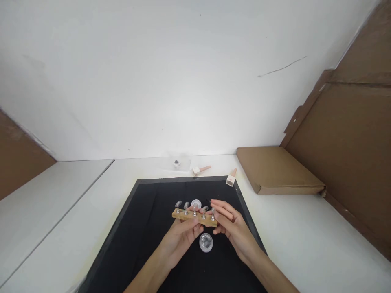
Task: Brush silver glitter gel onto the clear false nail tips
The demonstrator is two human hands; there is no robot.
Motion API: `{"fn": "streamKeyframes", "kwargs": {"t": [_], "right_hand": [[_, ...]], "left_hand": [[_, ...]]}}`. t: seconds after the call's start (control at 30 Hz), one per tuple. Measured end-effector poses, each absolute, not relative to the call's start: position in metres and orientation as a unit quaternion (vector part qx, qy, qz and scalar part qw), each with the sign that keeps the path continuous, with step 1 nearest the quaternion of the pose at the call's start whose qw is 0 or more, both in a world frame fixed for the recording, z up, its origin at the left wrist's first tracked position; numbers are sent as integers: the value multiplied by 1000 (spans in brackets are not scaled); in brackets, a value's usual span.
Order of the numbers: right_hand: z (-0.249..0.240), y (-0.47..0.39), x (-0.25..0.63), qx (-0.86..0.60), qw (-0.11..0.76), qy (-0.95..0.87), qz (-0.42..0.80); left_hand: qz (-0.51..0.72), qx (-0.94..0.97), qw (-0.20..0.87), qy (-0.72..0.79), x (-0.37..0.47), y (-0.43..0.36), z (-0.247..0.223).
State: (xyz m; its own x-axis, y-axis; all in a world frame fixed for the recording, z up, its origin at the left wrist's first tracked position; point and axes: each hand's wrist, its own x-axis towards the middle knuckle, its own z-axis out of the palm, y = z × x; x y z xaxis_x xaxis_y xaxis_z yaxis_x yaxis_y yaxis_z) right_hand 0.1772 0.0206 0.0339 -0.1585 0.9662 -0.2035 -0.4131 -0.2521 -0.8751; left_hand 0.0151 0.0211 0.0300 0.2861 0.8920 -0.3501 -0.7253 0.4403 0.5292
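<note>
In front of me my left hand [183, 238] holds a wooden nail-tip stand [195, 218], its thumb on the near side and fingers behind. Several clear nail tips [178, 204] stand on silver posts along the wood. My right hand [233, 228] is closed at the right end of the stand. Between its fingers lies a peach-coloured nail polish brush handle [225, 213]; a dark tip shows just beyond the fingers. A small round jar [206, 243] with silvery contents sits below the hands. Behind the stand is a round white lid or dish [196, 202], partly hidden.
A black mat [131, 240] covers the white table [55, 228]. Two nail polish bottles with peach caps, one bottle [196, 171] behind the mat and another bottle [231, 180] at its far right corner, lie near a clear tray [186, 165]. A flat cardboard box [275, 169] sits at right.
</note>
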Motion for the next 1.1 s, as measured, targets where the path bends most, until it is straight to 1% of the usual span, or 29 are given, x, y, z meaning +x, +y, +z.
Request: {"fn": "streamKeyframes", "kwargs": {"t": [0.23,0.37,0.63,0.8,0.93,1.1], "right_hand": [[37,18,176,-403,507,-323,690],[40,18,175,-388,504,-316,704],[42,17,175,-383,498,-333,703],[44,17,175,-384,495,-333,704],[42,19,177,-394,507,-342,686],[34,24,182,-407,550,-368,630]], "left_hand": [[505,129,797,305,13,21,27],[502,173,795,292,11,20,25],[471,288,773,313,11,18,31],[465,307,765,323,12,18,31],[469,315,757,329,15,16,29],[486,307,739,352,19,12,29]]}}
